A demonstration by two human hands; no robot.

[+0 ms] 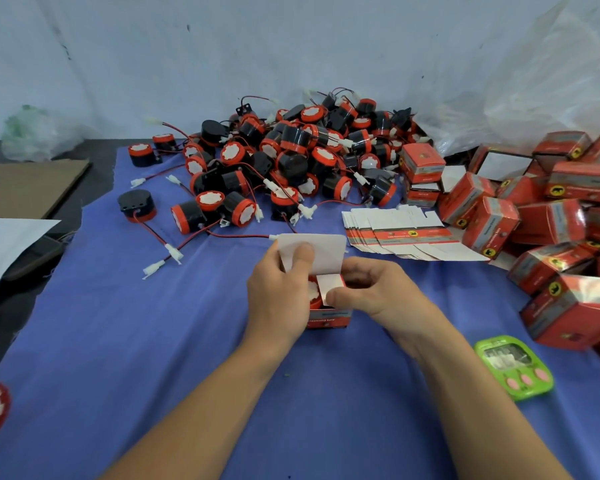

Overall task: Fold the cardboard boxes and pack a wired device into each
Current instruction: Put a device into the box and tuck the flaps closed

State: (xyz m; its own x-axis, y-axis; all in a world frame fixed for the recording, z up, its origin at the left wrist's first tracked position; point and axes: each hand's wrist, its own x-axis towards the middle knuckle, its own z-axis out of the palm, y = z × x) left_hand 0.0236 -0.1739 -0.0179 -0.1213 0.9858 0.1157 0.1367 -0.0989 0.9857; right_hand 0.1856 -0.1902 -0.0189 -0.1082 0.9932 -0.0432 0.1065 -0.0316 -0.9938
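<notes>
Both hands are on the job in the middle of the blue cloth (153,341), working one small red box (329,318) that stands upright and open. The left hand (278,292) pinches the tall white lid flap (323,249), thumb on its near face and fingers behind it, and the flap stands up. The right hand (378,292) curls round the right side of the box, thumb tip pressing a small white side flap (328,284) inward. Inside there's a red and white device (313,293) showing at the left, partly covered by that flap. On the far side sits the big pile of black and red wired devices (284,161), wires and white plugs trailing towards us. Just right of it lies a fanned stack of flat box blanks (395,233), and further right a heap of folded boxes (551,220). A green timer (513,367) lies near right.
</notes>
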